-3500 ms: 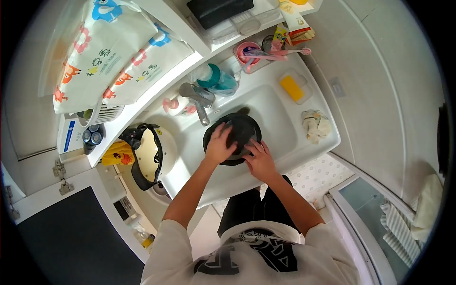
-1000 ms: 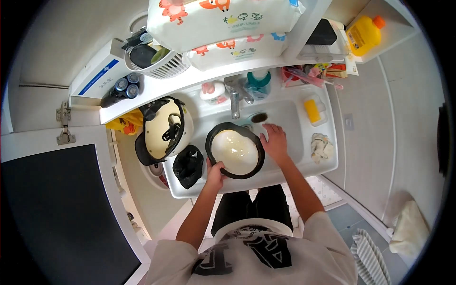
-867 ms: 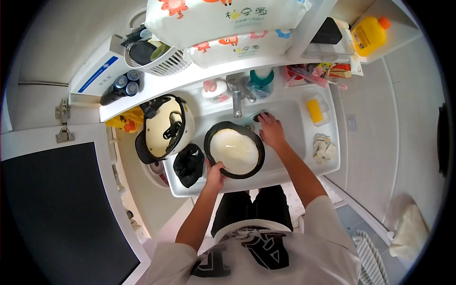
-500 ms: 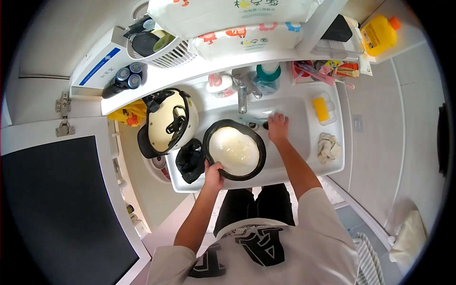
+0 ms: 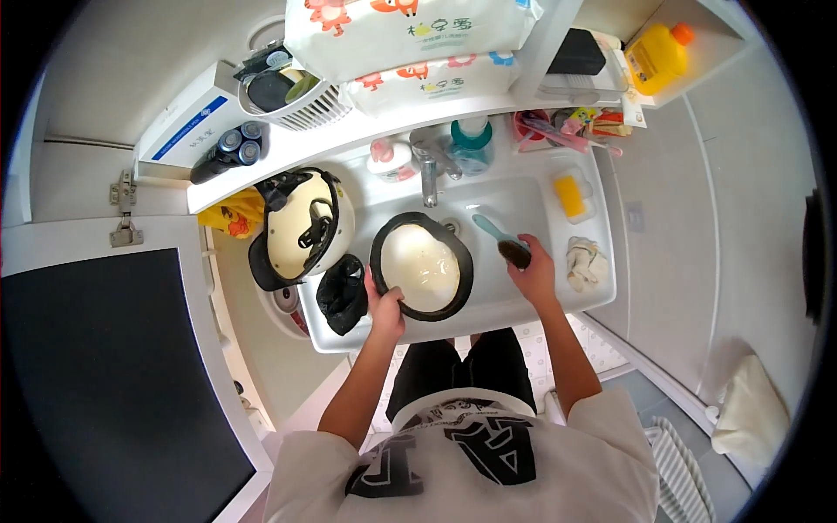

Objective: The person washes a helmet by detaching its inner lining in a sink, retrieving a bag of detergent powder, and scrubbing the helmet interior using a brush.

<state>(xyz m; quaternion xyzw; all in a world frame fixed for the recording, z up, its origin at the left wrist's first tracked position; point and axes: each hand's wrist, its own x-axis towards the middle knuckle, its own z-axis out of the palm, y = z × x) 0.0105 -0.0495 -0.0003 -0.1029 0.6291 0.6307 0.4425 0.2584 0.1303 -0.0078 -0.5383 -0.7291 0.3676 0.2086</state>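
My left hand (image 5: 385, 312) grips the near left edge of a helmet liner (image 5: 420, 268), a white bowl shape with a thick black rim. The liner's hollow faces up over the sink basin and looks wet inside. In my right hand (image 5: 535, 272) is a scrub brush (image 5: 499, 232), held by its bristle end; its teal handle points away toward the back left. Dark bristles show beside my fingers. Left of the liner lies a black cloth bundle (image 5: 342, 295), and behind that an upturned helmet (image 5: 307, 228) with a cream inside and black straps.
The white sink (image 5: 575, 301) has a faucet (image 5: 429, 179) at the back, between a pump bottle (image 5: 391, 160) and a teal bottle (image 5: 472, 146). On its right side are a yellow sponge (image 5: 569, 197) and a crumpled cloth (image 5: 587, 264). Wipes packs (image 5: 410, 35) sit on the shelf above.
My right hand has come up from the basin and moved toward me and right, with the brush now in clear view. The liner has tilted a little in my left hand.
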